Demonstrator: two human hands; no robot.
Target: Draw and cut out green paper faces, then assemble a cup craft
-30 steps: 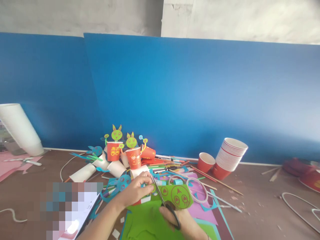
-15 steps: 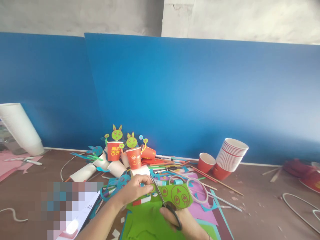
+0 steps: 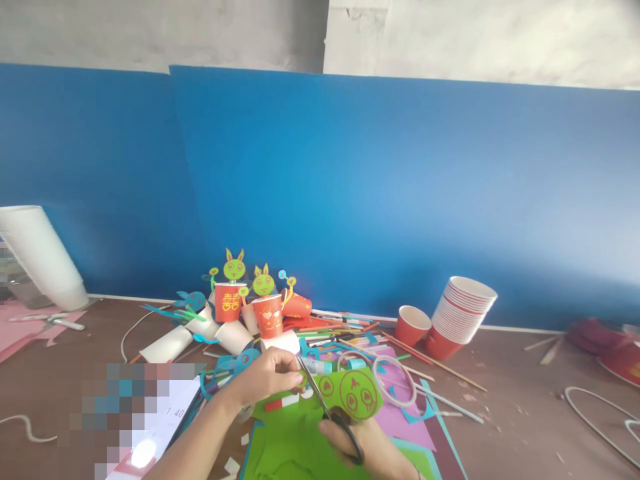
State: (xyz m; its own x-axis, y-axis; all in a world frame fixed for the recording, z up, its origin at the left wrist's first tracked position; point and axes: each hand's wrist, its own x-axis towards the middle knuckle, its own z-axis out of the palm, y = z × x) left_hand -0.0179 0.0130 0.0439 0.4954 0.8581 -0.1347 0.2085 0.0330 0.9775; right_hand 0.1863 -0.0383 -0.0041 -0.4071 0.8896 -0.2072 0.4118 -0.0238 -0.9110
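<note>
**Head view: scissors at the green printed sheet**

Head camera frame shows both of our hands low at centre, over a brown table (image 3: pixel 500 427). Our left hand (image 3: pixel 265 379) pinches the left edge of the green paper sheet (image 3: pixel 350 395), thumb and fingers closed on it, holding it lifted above a larger green sheet (image 3: pixel 290 447). The pinched sheet carries red-outlined printed faces. Our right hand (image 3: pixel 367 448) has its fingers closed through the black loops of the scissors (image 3: pixel 327 410); the blades point up and left, slightly parted, across the sheet. Behind the hands we note two red paper cups with green rabbit toppers (image 3: pixel 247 303), a stack of red cups (image 3: pixel 457 313) with a single red cup (image 3: pixel 411 325) beside it, and scattered straws (image 3: pixel 350 330).
</note>
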